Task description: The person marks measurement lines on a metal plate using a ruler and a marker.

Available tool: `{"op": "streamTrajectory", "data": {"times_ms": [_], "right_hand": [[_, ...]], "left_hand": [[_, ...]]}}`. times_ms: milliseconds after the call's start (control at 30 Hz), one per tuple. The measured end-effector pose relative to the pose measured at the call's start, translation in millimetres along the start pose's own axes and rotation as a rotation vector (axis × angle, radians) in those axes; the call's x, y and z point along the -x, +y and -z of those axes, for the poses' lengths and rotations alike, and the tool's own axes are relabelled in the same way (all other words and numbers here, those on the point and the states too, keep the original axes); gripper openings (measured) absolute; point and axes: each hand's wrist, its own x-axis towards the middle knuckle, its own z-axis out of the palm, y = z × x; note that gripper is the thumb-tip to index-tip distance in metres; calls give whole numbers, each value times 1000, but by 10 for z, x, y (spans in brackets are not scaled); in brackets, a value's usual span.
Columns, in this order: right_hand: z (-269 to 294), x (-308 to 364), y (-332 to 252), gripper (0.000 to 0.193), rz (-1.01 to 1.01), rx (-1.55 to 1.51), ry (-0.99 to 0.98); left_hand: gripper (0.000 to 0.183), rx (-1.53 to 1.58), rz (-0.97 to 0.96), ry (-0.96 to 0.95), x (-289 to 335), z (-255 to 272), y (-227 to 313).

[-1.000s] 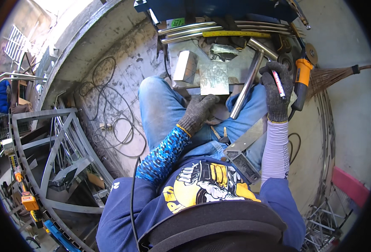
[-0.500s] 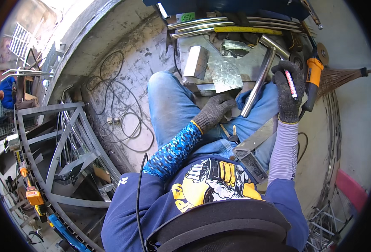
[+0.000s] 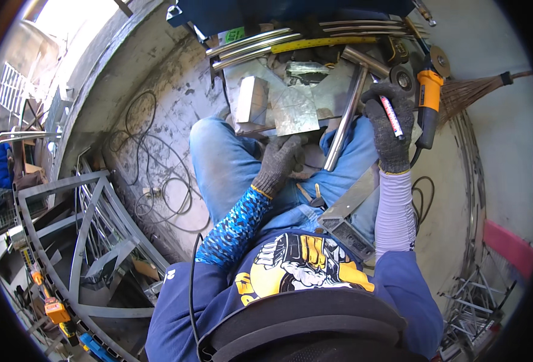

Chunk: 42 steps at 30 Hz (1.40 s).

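Note:
My right hand (image 3: 392,134), in a dark grey knit glove, is closed around a white and red marker (image 3: 391,116). It is raised beside a shiny T-shaped metal tube (image 3: 346,117), whose long leg slants down over my thigh. My left hand (image 3: 280,161), gloved alike, has its fingers curled between my knees, just below a thin square metal sheet (image 3: 295,112). Whatever those fingers hold, if anything, is hidden. Left of the sheet sits a box-shaped metal piece (image 3: 252,100). A flat metal bar with a hollow rectangular end (image 3: 346,232) rests across my lap.
An orange angle grinder (image 3: 429,93) stands at the right, near a straw broom (image 3: 478,90). Shiny tubes (image 3: 251,43) and a yellow ruler (image 3: 321,41) lie at the far side. A black cable (image 3: 149,157) loops on the left floor beside a metal frame (image 3: 76,241).
The whole view has shifted, so most things sit further left. My left hand is a little nearer the sheet's lower edge. My right hand keeps the marker.

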Motion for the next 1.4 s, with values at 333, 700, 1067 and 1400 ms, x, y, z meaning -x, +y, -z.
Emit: {"op": "streamTrajectory", "data": {"times_ms": [333,700,1067,1400], "right_hand": [[1,123,73,22,22,27,0],[-8,79,65,21,10,-9,-2],[17,73,81,20,34,-14,-8],[0,94,95,23,43,-56,-30]], "left_hand": [[27,-369,-194,-193,-111,26,-505],[32,-599,-169,-377,-23,-46,-162],[29,-521,-110,-449,162,-80,373],[28,-931,-1259,-490,73,-91,1336]]}}
